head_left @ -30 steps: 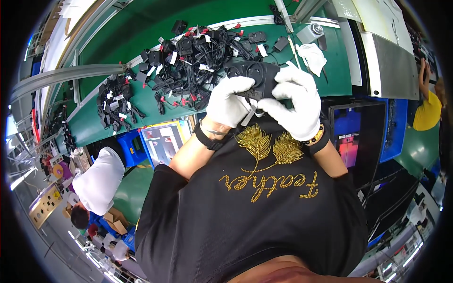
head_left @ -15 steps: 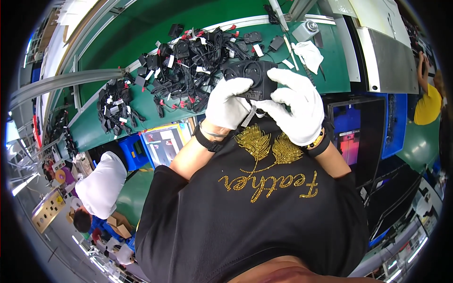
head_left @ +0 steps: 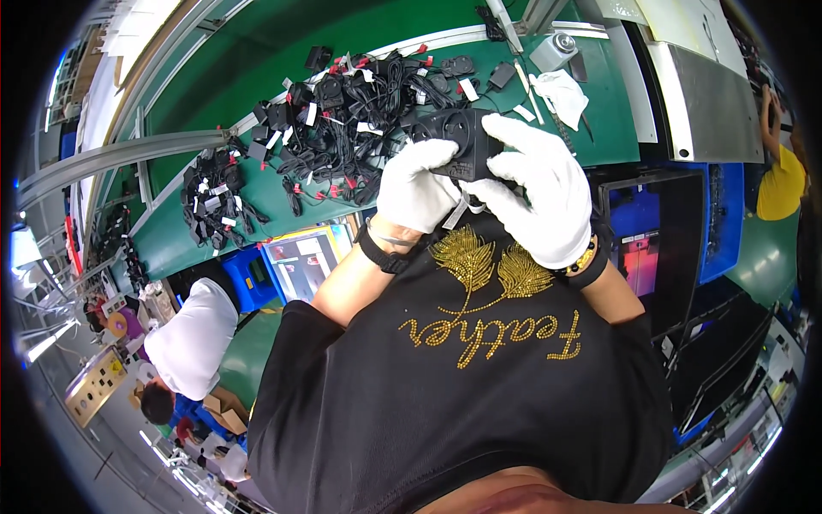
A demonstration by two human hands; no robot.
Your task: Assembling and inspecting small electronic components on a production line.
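Note:
Both my gloved hands hold a black power adapter (head_left: 465, 147) in front of my chest, above the near edge of the bench. My left hand (head_left: 417, 188), in a white glove, is closed on its left side with the thumb across the lower face. From the right, my right hand (head_left: 545, 193), also white-gloved, grips the other side between thumb and fingertips. Rounded recesses show on the adapter's upper part. Below it hangs a white label (head_left: 455, 214) next to a strip of cable. Parts of the adapter are hidden by my fingers.
Beyond my hands, a large heap of black adapters and cables (head_left: 342, 120) with red and white tags lies on the green bench (head_left: 612, 128). A smaller pile (head_left: 210, 197) is at the left. A white cloth (head_left: 561, 97) and a silver-topped container (head_left: 555, 51) stand at the right.
The adapter has turned slightly between my hands, and its left end shows less. My right fingers have shifted a little on its right side. Both hands keep their hold.

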